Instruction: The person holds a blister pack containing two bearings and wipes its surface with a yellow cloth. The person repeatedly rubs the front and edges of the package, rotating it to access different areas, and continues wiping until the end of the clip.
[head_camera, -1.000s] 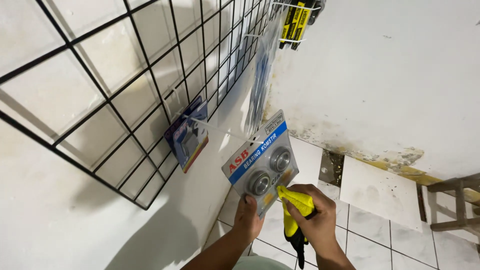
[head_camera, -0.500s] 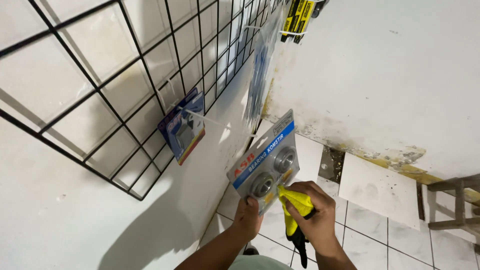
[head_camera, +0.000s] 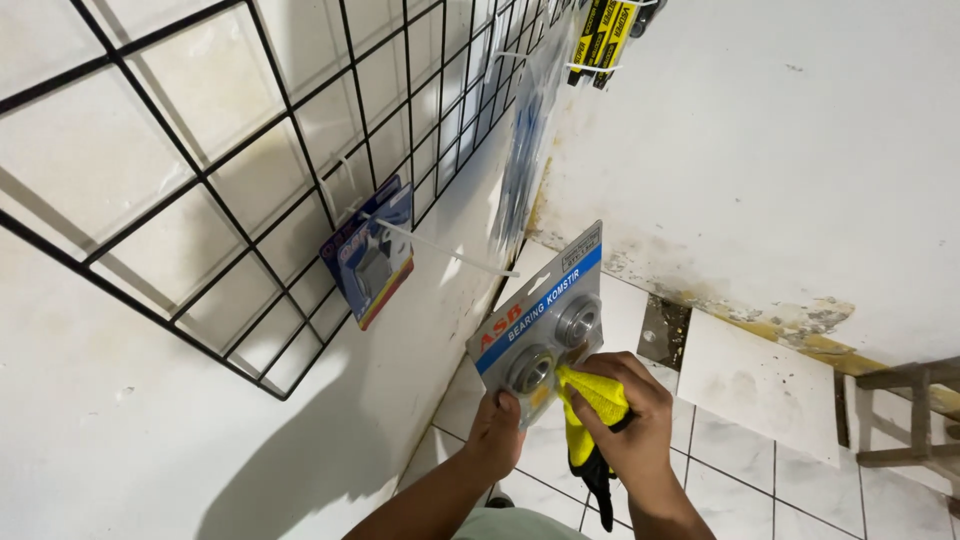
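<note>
— Held what, and where?

— One blister card (head_camera: 540, 318), grey with a blue stripe, raised just above the hands, low in the middle of the view, in front of the white wall (head_camera: 130, 440). Two round metal bearings (head_camera: 578, 320) sealed on it, one upper right, one lower left.

— Hands?

— Left hand (head_camera: 497, 432) closed on the card's lower edge, thumb on the front, fingers hidden behind. Right hand (head_camera: 628, 418) curled round one yellow cloth (head_camera: 594, 400), pinching it against the card beside the lower bearing. Something black (head_camera: 598, 488) hanging below that hand; couldn't tell what.

— Around it?

— One black wire grid (head_camera: 300, 130) fixed to the wall, up and to the left. One white peg (head_camera: 440, 248) sticking out of it toward the card, tip just short of the card's top edge, not touching. One blue-and-red packet (head_camera: 368, 255) hung at the peg's root, against the grid. Further along the grid, clear packets (head_camera: 522, 150), too blurred to count. At the top, two or so yellow-and-black packets (head_camera: 600, 35) on a hook.

— Below?

— White floor tiles (head_camera: 720, 480), one loose tile (head_camera: 755, 385) lying over them, one dark gap (head_camera: 665, 332) beside it by the stained foot of the far wall. One wooden frame (head_camera: 915, 410) at the right edge, well apart.

— Anything blocking?

— Only the cloth, covering the card's lower right corner.
</note>
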